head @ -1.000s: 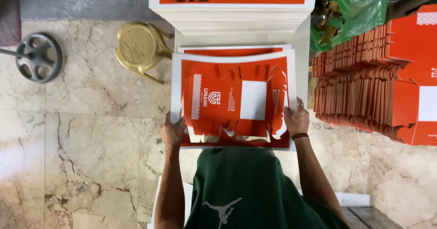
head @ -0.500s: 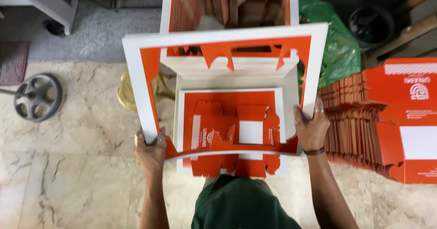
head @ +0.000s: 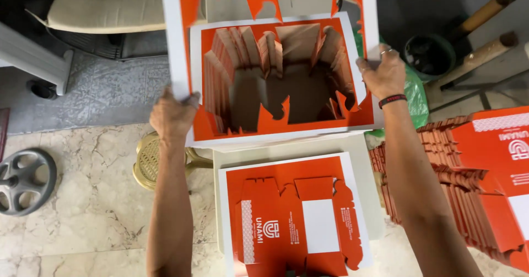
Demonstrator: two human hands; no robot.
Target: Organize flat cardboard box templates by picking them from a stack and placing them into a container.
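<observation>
Orange-printed white card sheet [head: 292, 222], die-cut into a flat box outline and now uncovered, lies nearest on top of the stack of sheets [head: 370, 200]. One second ago the leftover frame sat flat on it; half a second ago it was tilted up; now the orange-and-white card waste frame [head: 177, 34] is carried forward and clear, so the cut blank is free. Left hand [head: 172, 116] pinches the frame's near left corner, right hand [head: 381, 76] grips its right edge. Through the cut-out, a heap of stripped frames [head: 275, 68] shows. Right: rows of folded orange blanks [head: 474, 200] and green plastic bag [head: 414, 95] crowd close. Left: yellow plastic stool [head: 144, 161], open marble floor [head: 88, 211].
</observation>
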